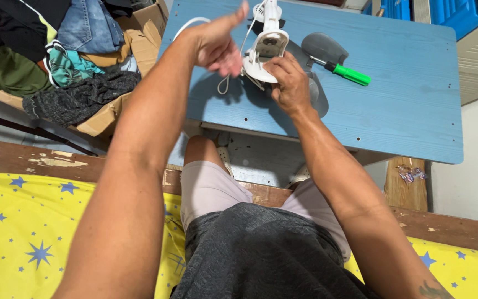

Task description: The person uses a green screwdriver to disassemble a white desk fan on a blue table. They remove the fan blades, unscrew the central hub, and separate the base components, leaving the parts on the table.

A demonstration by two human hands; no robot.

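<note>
Head view looks down on a blue table (405, 105) with a wood-grain top and small screw holes, standing in front of your knees. Left of the table, a cardboard box (139, 44) overflows with clothes (56, 50): jeans, a green garment, a dark knit. Below the table in the frame, nearer you, runs a worn wooden rail (40, 160), and nearer still a yellow sheet (23, 232) with blue stars. Right of the table you see a pale wall, and past its far edge something blue and slatted (449, 14).

On the table, toward its far left part, stands a white plastic device (266, 47) with a white cord (192, 23) looping off to its left. Just right of the device lies a grey tool (323, 49) with a green handle (351, 74), apart from both hands.

Your right hand (289, 83) is closed around the device's lower edge, fingers curled over it, forearm reaching up from your lap. Your left hand (219, 41) is raised above the table's left edge, just left of the device, thumb stuck up and fingers loosely spread and blurred. It holds nothing you can make out. Whether it touches the cord, you cannot tell.
</note>
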